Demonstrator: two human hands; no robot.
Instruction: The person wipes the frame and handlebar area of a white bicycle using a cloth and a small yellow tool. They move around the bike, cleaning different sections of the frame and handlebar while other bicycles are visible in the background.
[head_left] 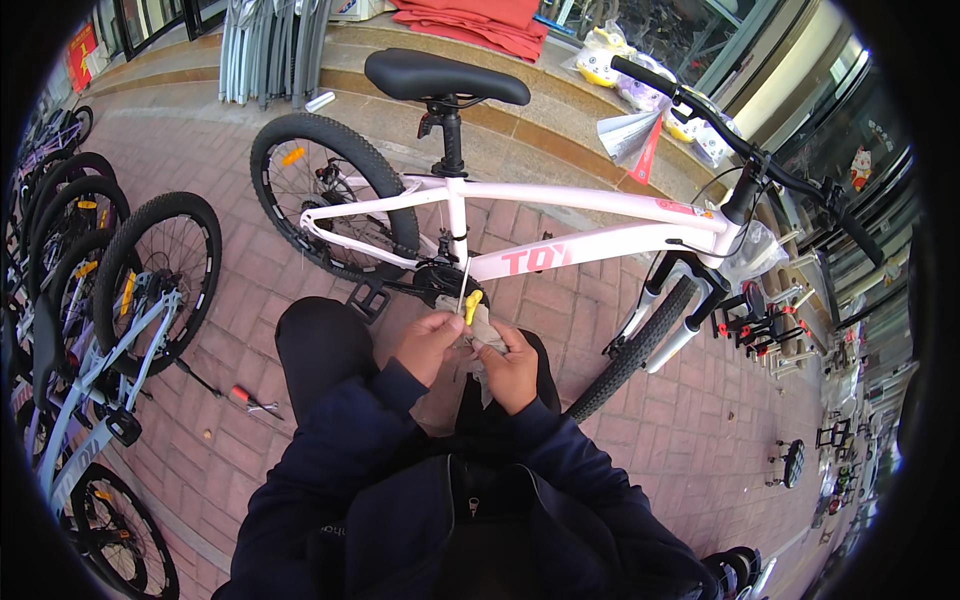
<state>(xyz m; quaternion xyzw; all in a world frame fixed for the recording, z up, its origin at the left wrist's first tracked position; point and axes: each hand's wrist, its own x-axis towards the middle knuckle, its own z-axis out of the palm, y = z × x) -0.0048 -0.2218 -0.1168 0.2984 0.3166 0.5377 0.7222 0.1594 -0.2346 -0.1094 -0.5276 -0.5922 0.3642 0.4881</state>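
A pale pink bicycle stands before me, its front wheel to the right. Above its lower frame tube, near the crank, both my hands are close together between my knees. My left hand is closed, its thumb and fingertips pinching at the lower end of a small yellow piece. A thin pale strip also runs down to these fingertips; what it is I cannot tell. My right hand is closed on a crumpled grey-brown rag, which lies behind and beside the yellow piece. The pedal is left of my hands.
Several bicycles stand close together on the left. A red-handled tool lies on the brick paving. Behind the pink bicycle are stone steps with grey tubes, red cloth and bagged helmets. Small ride-on toys stand at the right.
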